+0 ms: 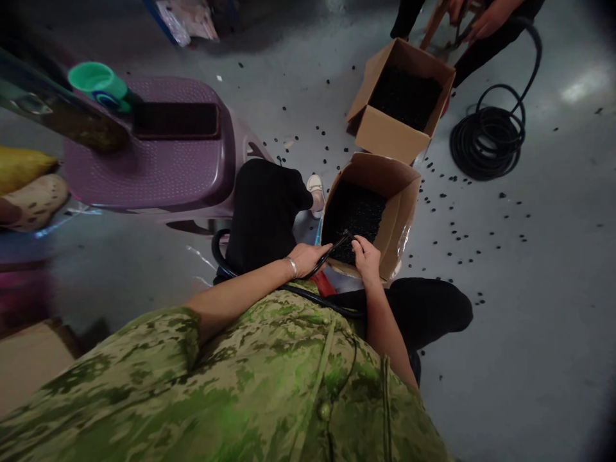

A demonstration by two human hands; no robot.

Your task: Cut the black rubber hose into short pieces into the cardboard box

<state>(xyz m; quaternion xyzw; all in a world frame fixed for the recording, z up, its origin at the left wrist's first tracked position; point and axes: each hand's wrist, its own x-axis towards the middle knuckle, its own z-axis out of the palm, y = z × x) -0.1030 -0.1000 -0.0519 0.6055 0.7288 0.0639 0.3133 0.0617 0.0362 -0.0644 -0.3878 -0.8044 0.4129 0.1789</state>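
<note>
Matt brown cardboard box point(403, 199), plastic-lined, at twelve o'clock holds dull black bits. The black hose point(337, 245) looks smooth rubber. Purple plastic stool point(144, 167) at ten o'clock is dimpled; the grey floor point(529, 289) faintly glossy.

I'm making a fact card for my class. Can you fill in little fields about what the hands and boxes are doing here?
left hand: grips a thin black hose
right hand: pinches the hose end over the near box
near box holds: small black pieces
far box: open, also dark inside
floor: black bits scattered
coiled hose: beside the far box
purple stool: green cup on it
</note>
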